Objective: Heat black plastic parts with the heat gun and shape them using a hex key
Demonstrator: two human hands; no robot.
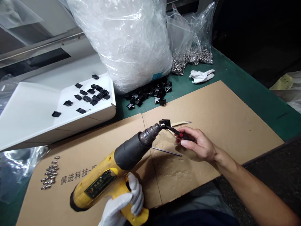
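Note:
My left hand [124, 197], in a white glove, is wrapped round the handle of a yellow heat gun [113, 169]. The gun's metal nozzle [149, 134] points up and right, right beside a small black plastic part [165, 123] with a shiny metal piece on it. From the right, my bare right hand [196, 142] pinches a slim black tool with a red band [179, 134]. Its tip meets the black part; the exact contact is too small to make out. Behind lies a cream-handled tool [180, 123], and below the nozzle a thin metal rod [166, 151].
Cardboard [211, 125] covers the green table [244, 91]. At left are a white tray [98, 114] of black parts and a cluster of metal pieces [50, 174]. Behind stand a big plastic-wrapped bundle [131, 40], black parts [150, 94], bags of metal pieces [192, 53] and a white glove [201, 76].

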